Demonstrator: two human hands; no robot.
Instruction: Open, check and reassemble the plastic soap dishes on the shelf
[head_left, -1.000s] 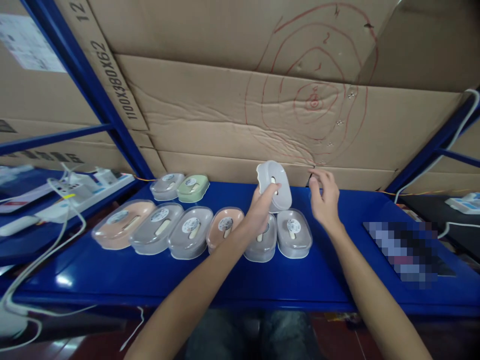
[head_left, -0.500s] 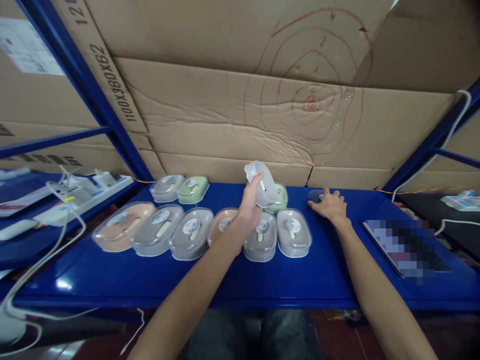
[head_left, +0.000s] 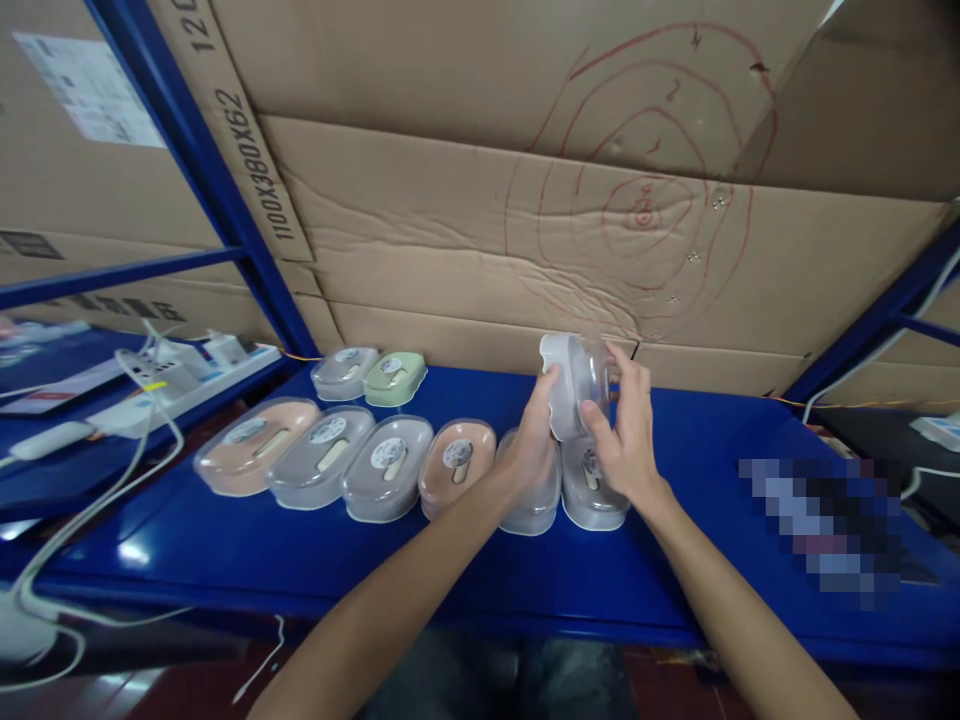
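Up near the cardboard, my left hand (head_left: 532,428) grips a light grey plastic box (head_left: 561,395) tilted on its side. My right hand (head_left: 630,425) holds a clear plastic cover (head_left: 598,370) against the box's right face, thumb in front and fingers behind. Whether the cover is seated on the box I cannot tell. Below both hands stand two grey boxes with clear covers, a left one (head_left: 536,495) and a right one (head_left: 596,500), partly hidden by my hands. Beside them is a peach covered box (head_left: 456,465) with a round label.
Farther left along the blue table (head_left: 405,570) are two grey boxes and a peach box (head_left: 251,450). Behind them sit a grey box (head_left: 345,375) and a green box (head_left: 395,380). A power strip (head_left: 202,375) with cables lies left; a blurred flat item (head_left: 825,520) lies right.
My right hand has lifted the clear cover from the table and brought it left to the grey box. My left hand has shifted right, turning the box's face toward the cover.
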